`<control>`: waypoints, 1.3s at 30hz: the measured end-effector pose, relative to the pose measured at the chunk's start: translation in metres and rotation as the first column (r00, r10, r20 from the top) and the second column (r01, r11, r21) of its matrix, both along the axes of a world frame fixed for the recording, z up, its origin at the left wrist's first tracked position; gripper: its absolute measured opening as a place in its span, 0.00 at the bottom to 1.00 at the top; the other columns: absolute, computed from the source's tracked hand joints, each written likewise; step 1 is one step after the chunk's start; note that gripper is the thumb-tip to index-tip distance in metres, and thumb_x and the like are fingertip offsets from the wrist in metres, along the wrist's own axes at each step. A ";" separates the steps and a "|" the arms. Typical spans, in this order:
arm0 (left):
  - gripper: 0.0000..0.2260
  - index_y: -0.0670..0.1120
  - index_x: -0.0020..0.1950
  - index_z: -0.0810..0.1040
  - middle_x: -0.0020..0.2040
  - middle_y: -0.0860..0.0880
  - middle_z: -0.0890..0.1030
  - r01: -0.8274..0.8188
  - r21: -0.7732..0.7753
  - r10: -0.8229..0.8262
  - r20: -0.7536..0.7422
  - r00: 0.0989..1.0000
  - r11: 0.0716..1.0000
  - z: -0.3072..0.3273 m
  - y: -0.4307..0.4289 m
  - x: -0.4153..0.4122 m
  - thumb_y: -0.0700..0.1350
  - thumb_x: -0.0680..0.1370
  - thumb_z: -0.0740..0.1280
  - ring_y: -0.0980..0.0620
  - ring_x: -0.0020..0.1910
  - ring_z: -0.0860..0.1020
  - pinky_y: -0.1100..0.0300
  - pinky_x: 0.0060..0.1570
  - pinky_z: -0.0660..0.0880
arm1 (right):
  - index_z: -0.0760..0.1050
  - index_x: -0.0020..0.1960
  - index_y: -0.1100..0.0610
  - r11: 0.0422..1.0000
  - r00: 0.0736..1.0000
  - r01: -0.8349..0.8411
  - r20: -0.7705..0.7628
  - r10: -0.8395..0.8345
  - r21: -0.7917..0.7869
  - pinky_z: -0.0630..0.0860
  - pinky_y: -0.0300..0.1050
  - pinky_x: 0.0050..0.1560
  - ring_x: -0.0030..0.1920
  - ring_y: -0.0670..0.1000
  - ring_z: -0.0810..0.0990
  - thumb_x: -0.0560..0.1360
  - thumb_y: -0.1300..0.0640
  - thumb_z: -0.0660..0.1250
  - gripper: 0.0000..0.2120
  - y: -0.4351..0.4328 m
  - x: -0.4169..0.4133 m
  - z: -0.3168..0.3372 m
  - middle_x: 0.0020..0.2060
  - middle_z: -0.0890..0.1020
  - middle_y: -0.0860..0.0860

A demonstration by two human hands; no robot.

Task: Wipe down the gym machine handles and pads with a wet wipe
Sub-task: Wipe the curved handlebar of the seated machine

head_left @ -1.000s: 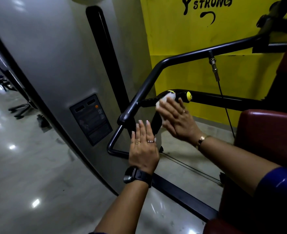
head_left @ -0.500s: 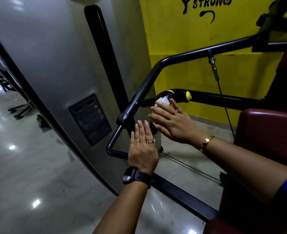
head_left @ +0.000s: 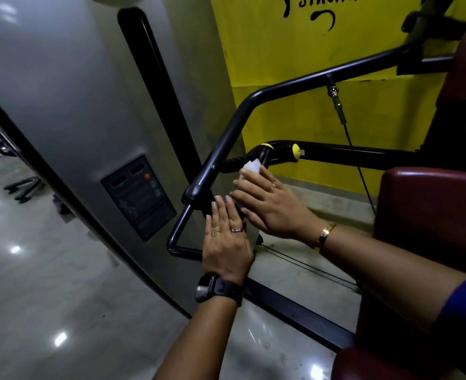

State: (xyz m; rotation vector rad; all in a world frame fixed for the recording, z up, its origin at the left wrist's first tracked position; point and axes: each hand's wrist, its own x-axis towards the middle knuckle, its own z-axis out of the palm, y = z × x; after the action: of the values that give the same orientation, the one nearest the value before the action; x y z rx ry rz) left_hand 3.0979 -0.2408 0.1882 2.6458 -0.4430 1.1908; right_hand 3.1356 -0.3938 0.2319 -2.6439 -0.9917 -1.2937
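Head camera shows me both hands close together by the gym machine. The right hand (head_left: 273, 209) has the small white wet wipe (head_left: 251, 166) under its fingers (head_left: 249, 187). These fingers lie almost straight and press the wipe on the black rubber handle (head_left: 234, 161), just below the round yellow cap (head_left: 296, 151). I cannot see the thumb. A thin gold bracelet (head_left: 326, 234) sits on that wrist.

The left hand (head_left: 226, 242) is flat, just beside the right one and a bit lower. Its fingers (head_left: 220, 212) are straight and loose and hold nothing. They lie over the low part of the handle, but I cannot tell if they touch it. A black watch (head_left: 218, 289) is on that wrist.

I see a long bent black metal bar (head_left: 226, 144) going up behind the hands. The big grey machine cover (head_left: 61, 105) stands on the left, the yellow wall (head_left: 281, 64) is behind, and a dark red shiny pad (head_left: 429, 215) is on the right.
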 end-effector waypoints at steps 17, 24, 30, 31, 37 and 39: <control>0.25 0.34 0.74 0.57 0.70 0.34 0.70 0.064 -0.085 -0.071 -0.076 0.995 0.994 0.001 0.001 0.000 0.44 0.80 0.54 0.38 0.69 0.71 0.46 0.66 0.70 | 0.77 0.51 0.55 0.978 0.999 -0.011 -0.043 0.002 -0.209 0.53 0.55 0.76 0.57 0.55 0.77 0.79 0.50 0.53 0.16 -0.005 0.015 0.034 0.46 0.79 0.53; 0.26 0.38 0.79 0.44 0.72 0.34 0.68 0.085 -0.087 -0.087 -0.020 0.996 0.993 -0.002 0.002 0.002 0.47 0.84 0.46 0.40 0.71 0.69 0.50 0.70 0.63 | 0.78 0.48 0.60 0.986 0.981 0.145 -0.144 -0.132 0.082 0.59 0.54 0.71 0.54 0.58 0.76 0.79 0.51 0.51 0.19 -0.019 0.041 0.052 0.45 0.79 0.56; 0.32 0.39 0.79 0.43 0.72 0.35 0.69 0.095 -0.089 -0.094 0.010 0.996 0.992 -0.003 0.002 0.001 0.45 0.80 0.55 0.40 0.70 0.70 0.48 0.68 0.69 | 0.74 0.55 0.62 0.750 0.917 0.227 -0.397 0.051 0.621 0.62 0.44 0.49 0.51 0.56 0.72 0.79 0.52 0.51 0.19 0.001 0.037 0.049 0.49 0.75 0.58; 0.32 0.39 0.79 0.44 0.72 0.35 0.69 0.094 -0.091 -0.093 0.012 0.996 0.991 -0.003 0.002 0.001 0.45 0.80 0.55 0.40 0.70 0.70 0.48 0.68 0.68 | 0.74 0.56 0.63 0.690 0.916 0.236 -0.394 0.078 0.684 0.63 0.44 0.50 0.52 0.57 0.72 0.79 0.54 0.52 0.18 0.007 0.036 0.048 0.50 0.75 0.59; 0.32 0.39 0.79 0.43 0.72 0.35 0.68 0.066 -0.056 -0.065 0.010 0.998 0.996 -0.002 0.001 0.001 0.45 0.79 0.55 0.41 0.71 0.69 0.49 0.70 0.66 | 0.61 0.74 0.61 0.319 0.850 0.387 -0.469 0.241 0.865 0.62 0.33 0.54 0.66 0.56 0.68 0.83 0.59 0.54 0.20 0.028 0.026 0.047 0.69 0.65 0.61; 0.32 0.39 0.79 0.43 0.72 0.35 0.68 0.067 -0.049 -0.066 0.015 0.998 0.997 -0.002 0.001 0.002 0.45 0.80 0.54 0.41 0.71 0.69 0.49 0.70 0.65 | 0.58 0.75 0.59 0.204 0.825 0.425 -0.470 0.314 0.882 0.61 0.31 0.53 0.67 0.55 0.67 0.83 0.58 0.54 0.22 0.030 0.020 0.047 0.70 0.65 0.59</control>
State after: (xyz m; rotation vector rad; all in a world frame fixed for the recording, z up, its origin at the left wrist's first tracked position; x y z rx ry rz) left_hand 3.0996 -0.2395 0.1863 2.5624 -0.4936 1.1853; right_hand 3.1558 -0.3636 0.2790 -1.6844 0.1629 -0.5760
